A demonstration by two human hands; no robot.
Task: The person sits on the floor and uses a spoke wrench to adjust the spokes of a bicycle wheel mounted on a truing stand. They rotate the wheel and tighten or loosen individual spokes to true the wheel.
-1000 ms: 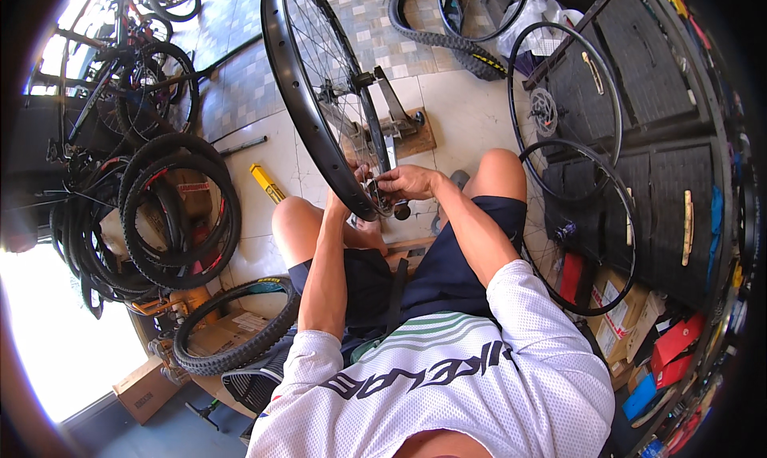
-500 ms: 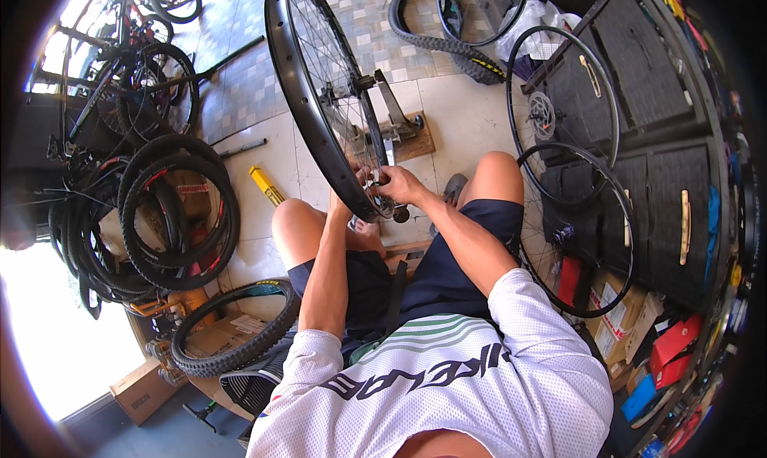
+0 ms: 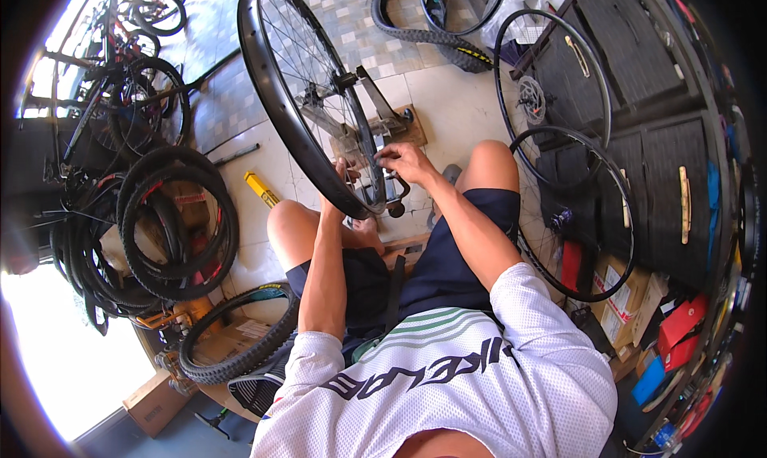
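Note:
In front of me a black bicycle wheel [image 3: 276,99] stands upright and tilted in a metal truing stand [image 3: 375,99]. The stand sits on a wooden base [image 3: 417,129]. My left hand [image 3: 342,174] reaches to the spokes from the left, its fingers bent among them; the rim partly covers it. To the right of the lower spokes is my right hand [image 3: 403,162], thumb and fingers pinched together beside the stand's silver upright. Whatever either hand holds is too small or too hidden to name. A black knob [image 3: 396,210] of the stand shows below my right hand.
Several tires [image 3: 176,226] hang in a stack at the left, with bicycles beyond. A yellow box [image 3: 260,188] lies on the floor beside my left knee. Another tire [image 3: 240,342] leans at the lower left. Two bare rims [image 3: 627,210] lean against dark cabinets [image 3: 663,178] at the right.
My right hand has moved up from the bottom of the rim toward the stand. My left hand has parted from it and shows between the spokes. The whole view has shifted slightly.

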